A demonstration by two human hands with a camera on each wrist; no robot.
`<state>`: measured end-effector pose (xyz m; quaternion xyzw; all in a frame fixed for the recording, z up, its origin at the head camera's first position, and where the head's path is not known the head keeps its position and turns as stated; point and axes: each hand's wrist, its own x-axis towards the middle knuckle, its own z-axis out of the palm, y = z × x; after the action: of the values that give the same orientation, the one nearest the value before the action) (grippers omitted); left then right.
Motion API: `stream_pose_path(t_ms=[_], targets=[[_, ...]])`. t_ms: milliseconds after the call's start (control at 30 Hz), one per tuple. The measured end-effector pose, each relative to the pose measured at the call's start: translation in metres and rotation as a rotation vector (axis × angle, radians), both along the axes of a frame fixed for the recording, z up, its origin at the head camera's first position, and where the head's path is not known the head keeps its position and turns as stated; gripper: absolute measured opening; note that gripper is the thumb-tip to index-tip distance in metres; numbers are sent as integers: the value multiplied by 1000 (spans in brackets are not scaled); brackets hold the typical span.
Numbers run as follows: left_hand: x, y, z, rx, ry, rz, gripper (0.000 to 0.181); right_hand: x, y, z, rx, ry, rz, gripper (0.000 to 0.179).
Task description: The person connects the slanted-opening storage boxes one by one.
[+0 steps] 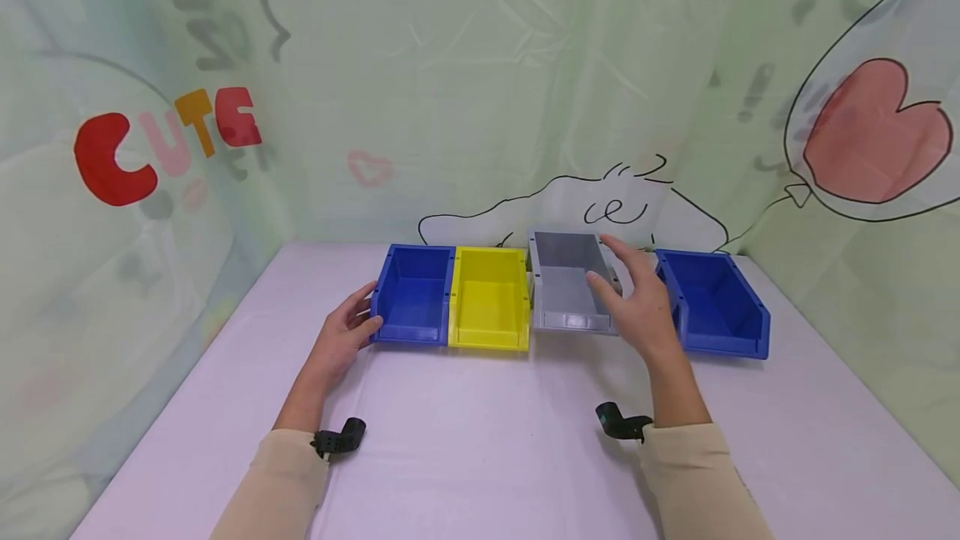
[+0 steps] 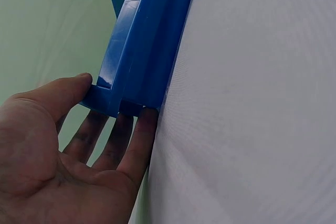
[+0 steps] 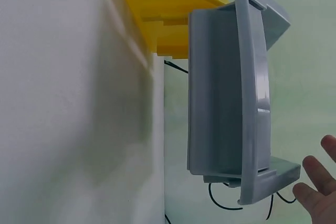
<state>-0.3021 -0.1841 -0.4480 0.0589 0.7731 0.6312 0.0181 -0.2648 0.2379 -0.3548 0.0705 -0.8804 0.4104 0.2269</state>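
Observation:
My left hand (image 1: 347,338) holds the front left corner of a blue storage bin (image 1: 414,338). In the left wrist view its thumb presses the rim of that bin (image 2: 142,51) while the fingers lie against its outer side. A yellow bin (image 1: 489,340) stands against the blue one. A grey bin (image 1: 572,323) sits beside the yellow bin, raised off the table, its underside showing in the right wrist view. By the grey bin's right wall is my right hand (image 1: 643,311), fingers spread, its fingertips (image 3: 310,163) close to the upper edge.
A second blue bin (image 1: 720,340) stands apart to the right, partly behind the right hand. All the bins are on a table with a white cloth (image 1: 465,448). A printed curtain (image 1: 480,107) hangs behind and at both sides.

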Motion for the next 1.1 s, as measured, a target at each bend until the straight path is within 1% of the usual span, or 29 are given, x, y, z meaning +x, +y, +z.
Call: stream_pose_path(t_ms=[167,267,467,633,733,933,1100], targets=[[0,0,0,3,0,2,64,-4,-6,-5,81,84,31,61],[0,0,0,-3,-3,6,64,-6,-11,-6,118,117,61,60],[-1,0,-1,-2,-4,10,64,-5,-22,-6,160,139,107,58],[0,0,0,-4,-8,9,65,-5,-30,-8,203,103,136,59],[0,0,0,-3,-6,6,65,-5,-36,-9,236,59,153,60],[0,0,0,-3,-6,5,65,-6,-48,-14,338,-31,181,67],[0,0,1,-13,-3,6,64,-5,-54,-17,393,-84,196,70]])
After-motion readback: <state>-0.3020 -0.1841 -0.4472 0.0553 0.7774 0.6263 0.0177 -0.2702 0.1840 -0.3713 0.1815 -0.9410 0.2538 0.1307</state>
